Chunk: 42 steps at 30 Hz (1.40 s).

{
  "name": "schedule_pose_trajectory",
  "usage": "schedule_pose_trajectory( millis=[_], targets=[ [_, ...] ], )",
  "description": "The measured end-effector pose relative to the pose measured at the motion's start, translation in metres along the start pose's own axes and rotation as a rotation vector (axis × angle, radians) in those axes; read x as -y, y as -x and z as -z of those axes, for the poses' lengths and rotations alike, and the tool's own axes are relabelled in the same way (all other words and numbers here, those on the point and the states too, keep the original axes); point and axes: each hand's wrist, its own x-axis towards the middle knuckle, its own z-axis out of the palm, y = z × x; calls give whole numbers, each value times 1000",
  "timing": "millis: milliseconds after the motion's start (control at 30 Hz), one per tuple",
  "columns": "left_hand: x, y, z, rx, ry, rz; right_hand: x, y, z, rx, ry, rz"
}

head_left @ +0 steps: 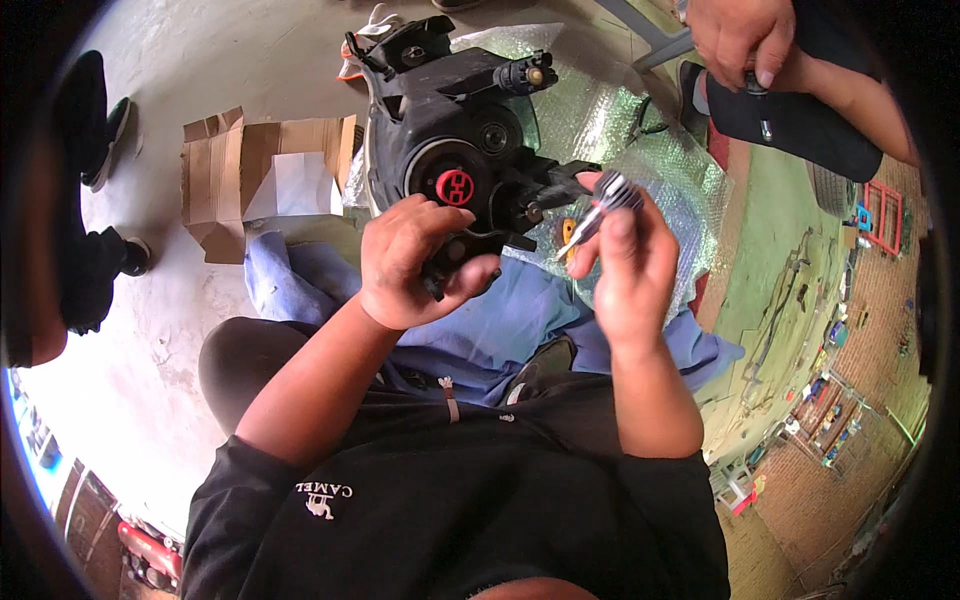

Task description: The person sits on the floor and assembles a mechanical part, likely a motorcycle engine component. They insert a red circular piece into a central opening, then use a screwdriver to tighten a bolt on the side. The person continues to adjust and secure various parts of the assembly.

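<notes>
A black car headlight housing (440, 110), back side up with a red round insert (455, 187), lies in front of me. My left hand (415, 260) is closed round its near edge, the thumb at the lower rim. My right hand (635, 260), raised just right of the housing, pinches a small ribbed dark-and-silver piece with a slim pale tip (610, 198). That tip slants down to the left, apart from the housing; whether it is a bulb or a driver I cannot tell. Behind it shows a small yellow part (568, 232).
Bubble wrap (590, 90) and blue cloth (480, 310) spread under the housing. An opened cardboard box (215, 185) lies left. At upper right, another person's hand (745, 40) holds a small dark piece with a shiny end (766, 128). Another person's shoe (108, 140) is at far left.
</notes>
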Motion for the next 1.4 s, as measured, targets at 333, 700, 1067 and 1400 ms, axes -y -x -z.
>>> schedule_pose_trajectory(
  millis=[333, 700, 1067, 1400],
  targets=[
    [2, -5, 5, 126, -72, -79, -30, 35, -51, -26, -245, 59],
    [0, -1, 7, 124, -66, -17, -11, 17, -5, 207, 612, 32],
    [-4, -6, 3, 114, -58, -35, 5, -22, -4, 360, 451, 466],
    [-4, -6, 3, 113, -42, -22, 5, -34, 51, -210, -530, -42]
  ],
)
